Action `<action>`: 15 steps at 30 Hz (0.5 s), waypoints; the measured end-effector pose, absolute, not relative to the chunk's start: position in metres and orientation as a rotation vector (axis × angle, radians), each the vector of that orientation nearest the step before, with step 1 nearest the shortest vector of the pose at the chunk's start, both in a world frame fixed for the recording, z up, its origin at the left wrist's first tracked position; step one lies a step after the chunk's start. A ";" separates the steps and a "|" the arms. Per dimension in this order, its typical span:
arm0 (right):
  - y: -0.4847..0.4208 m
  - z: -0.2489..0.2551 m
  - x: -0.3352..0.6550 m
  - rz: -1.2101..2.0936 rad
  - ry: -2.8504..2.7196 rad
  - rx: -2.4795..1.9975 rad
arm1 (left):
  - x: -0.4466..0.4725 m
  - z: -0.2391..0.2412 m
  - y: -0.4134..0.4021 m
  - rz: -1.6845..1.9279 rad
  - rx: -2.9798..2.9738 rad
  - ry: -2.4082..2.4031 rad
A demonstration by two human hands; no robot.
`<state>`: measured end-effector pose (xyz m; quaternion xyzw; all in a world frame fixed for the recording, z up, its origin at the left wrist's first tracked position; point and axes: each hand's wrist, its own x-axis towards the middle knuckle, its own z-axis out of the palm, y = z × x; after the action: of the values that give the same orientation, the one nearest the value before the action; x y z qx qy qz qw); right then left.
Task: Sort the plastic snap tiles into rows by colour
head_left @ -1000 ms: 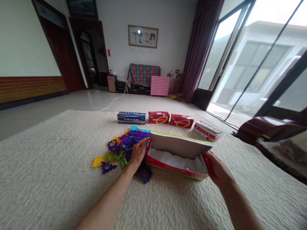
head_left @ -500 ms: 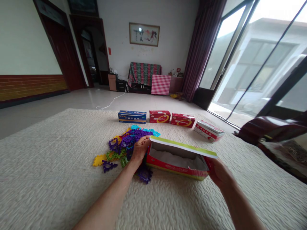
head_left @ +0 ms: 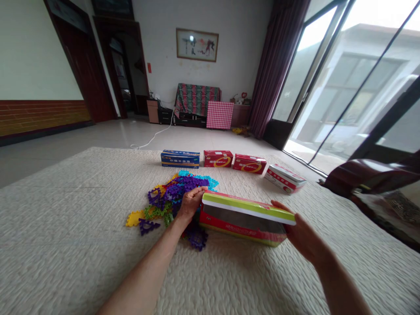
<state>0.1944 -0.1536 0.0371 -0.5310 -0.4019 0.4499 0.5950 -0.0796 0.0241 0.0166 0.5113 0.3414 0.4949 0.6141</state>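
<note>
A long red cardboard box point(head_left: 243, 227) with a green-edged lid lies on the cream bedspread point(head_left: 65, 245) in front of me. Its lid is lowered almost flat, leaving a narrow dark gap. My left hand point(head_left: 190, 203) grips the box's left end, fingers curled over the lid corner. My right hand point(head_left: 300, 234) holds the right end, fingers reaching along the lid's edge. A heap of purple, teal, green and yellow plastic puzzle pieces point(head_left: 170, 197) lies just left of the box, touching my left hand.
A blue box point(head_left: 180, 159), two red boxes point(head_left: 218, 159) point(head_left: 249, 164) and a tilted red-and-white box point(head_left: 285, 178) line the far edge. Dark wooden furniture point(head_left: 370, 179) stands at the right. Tiled floor, a cable and glass doors lie beyond.
The box lid has swung down from upright to nearly flat, hiding the white lining inside. Both hands stayed at the box ends.
</note>
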 end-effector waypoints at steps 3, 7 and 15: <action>-0.156 0.033 0.199 1.057 -0.994 -1.277 | -0.080 0.015 0.025 1.139 1.233 0.797; -0.154 0.030 0.202 1.047 -0.988 -1.331 | -0.084 0.015 0.024 1.153 1.388 0.808; -0.153 0.029 0.204 0.989 -1.011 -1.398 | -0.095 0.025 0.009 1.163 1.709 0.775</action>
<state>0.2037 -0.1526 0.0289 -0.5892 -0.4265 0.4168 0.5452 -0.0950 0.0093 0.0247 0.6913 0.3136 0.4704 0.4501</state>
